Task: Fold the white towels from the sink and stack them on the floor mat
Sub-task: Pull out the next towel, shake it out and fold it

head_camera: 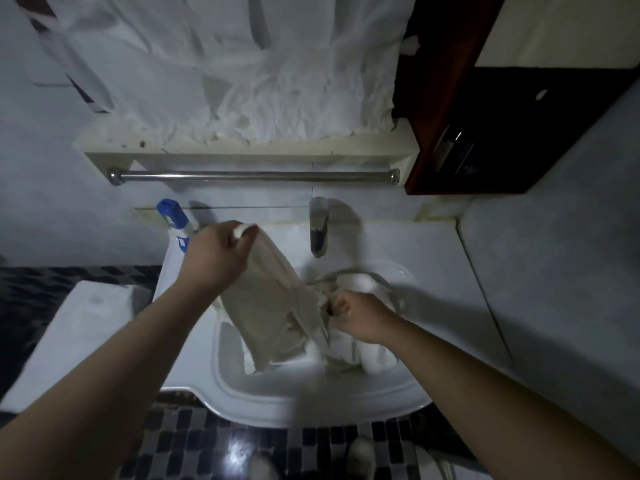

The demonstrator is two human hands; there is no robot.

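Two bare forearms reach down from the bottom corners toward the white sink (311,407), and below its front rim the toes of two light shoes (360,455) stand on dark mosaic floor tiles (194,441).

The left hand (216,258) is raised over the sink's left rim. Its fingers pinch the top corner of a white towel (273,306), which hangs from that grip slantwise down into the basin. The right hand (356,317) is lower, inside the basin, with its fingers curled round a fold of the same towel. Under and just beside it lie more crumpled white towels (367,358), filling the bottom of the bowl.

A blue-capped bottle (173,216) stands at the sink's back left corner, partly behind the left hand; its label is too blurred to read. The chrome faucet (318,226) rises at the back rim, its spout over the basin. Above it a metal rail (256,175) runs under a cream shelf (242,152) that carries rumpled white material. A dark wooden cabinet (485,133) hangs to the right.
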